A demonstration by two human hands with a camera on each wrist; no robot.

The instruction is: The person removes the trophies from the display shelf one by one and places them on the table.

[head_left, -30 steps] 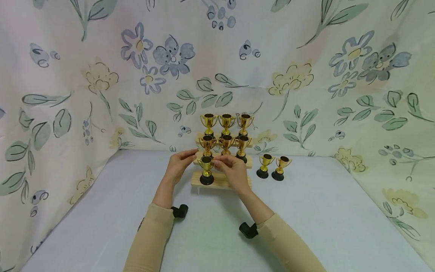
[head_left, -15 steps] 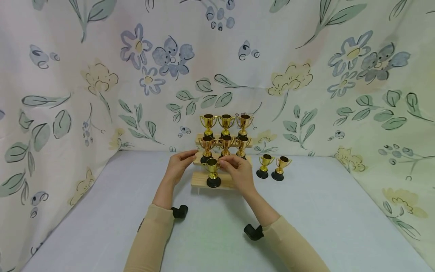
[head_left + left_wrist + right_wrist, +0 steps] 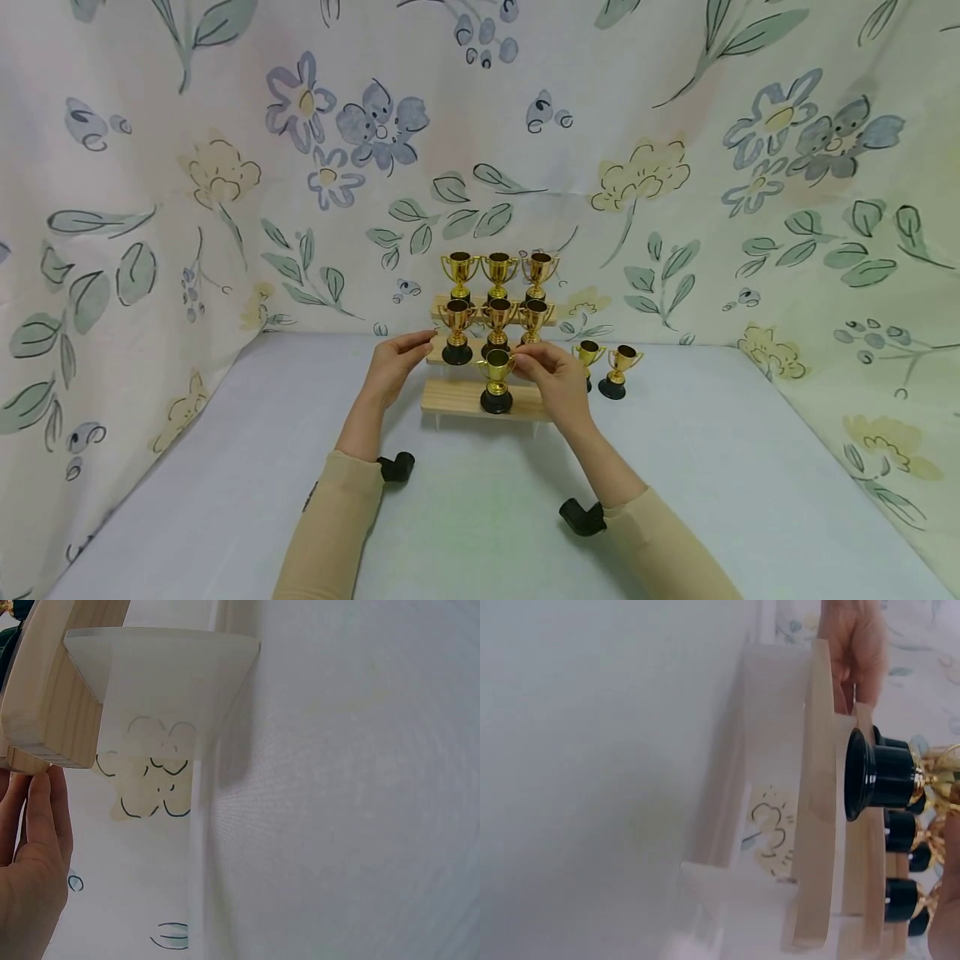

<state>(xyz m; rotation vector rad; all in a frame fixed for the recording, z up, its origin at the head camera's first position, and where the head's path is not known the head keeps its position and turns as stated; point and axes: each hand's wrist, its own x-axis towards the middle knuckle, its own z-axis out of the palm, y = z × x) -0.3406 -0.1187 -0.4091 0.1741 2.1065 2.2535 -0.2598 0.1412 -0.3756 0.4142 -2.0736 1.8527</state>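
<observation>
A small gold trophy cup (image 3: 497, 367) with a black base is pinched by one handle in my right hand (image 3: 558, 383). It stands upright over the middle of the lowest wooden shelf (image 3: 457, 398). In the right wrist view, a narrow gap shows between the trophy's base (image 3: 885, 776) and that shelf. My left hand (image 3: 393, 367) is at the left end of the middle shelf (image 3: 435, 352). In the left wrist view, the extended fingertips of the left hand (image 3: 34, 855) touch that shelf's end.
Several more trophies, such as one at the left (image 3: 457, 321), stand in rows on the two upper shelves. Two further trophies, one (image 3: 622, 367) fully visible, the other partly behind my right hand, stand on the white table (image 3: 712, 450). A floral cloth (image 3: 480, 125) hangs behind.
My right hand has moved the trophy rightward along the lowest shelf, from its left end to the middle. The left hand has stayed in place.
</observation>
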